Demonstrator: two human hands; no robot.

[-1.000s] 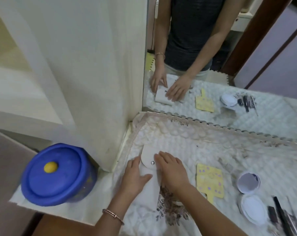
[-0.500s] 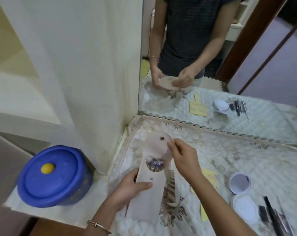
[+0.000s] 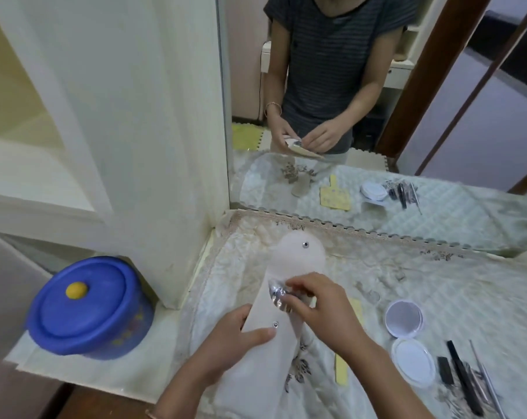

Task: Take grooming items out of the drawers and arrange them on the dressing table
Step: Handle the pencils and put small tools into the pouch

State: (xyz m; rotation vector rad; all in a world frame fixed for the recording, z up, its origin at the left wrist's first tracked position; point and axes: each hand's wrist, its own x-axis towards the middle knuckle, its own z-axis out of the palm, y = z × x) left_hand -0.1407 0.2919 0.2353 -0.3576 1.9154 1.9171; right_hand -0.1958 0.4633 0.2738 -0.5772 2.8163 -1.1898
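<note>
Closest to you, your left hand (image 3: 235, 340) is wrapped around the lower half of that pale snap pouch (image 3: 282, 300), thumb across the front just under the lower stud, so it's clamped on the pouch and holding it up off the dressing table (image 3: 437, 285). Your right hand (image 3: 319, 303) is at the pouch mouth, fingertips pinched together on the shiny metal tools (image 3: 279, 296) poking out, though I can't tell exactly which piece you've got. My guess is the pouch handles like a soft, light sleeve: it'll fold and sag if you only hold the bottom, so keep your grip near the opening and pull the tools straight out. They look small, hard, slick and probably pointy, so take them by the handles, not the tips, and expect several to slide out together. Over at 3 o'clock from your hands sit the open compact (image 3: 407, 337), its mirror half and its white half side by side, and at 4 o'clock the dark pencils and metal implements (image 3: 468, 379) are already laid out. A bit of a yellow card (image 3: 341, 370) peeks out from under your right wrist. Off at 9 o'clock, next to the table, there's the blue lidded tub (image 3: 86, 306). Furthest back at 12 o'clock the mirror (image 3: 437, 116) shows the same hold from the front.
</note>
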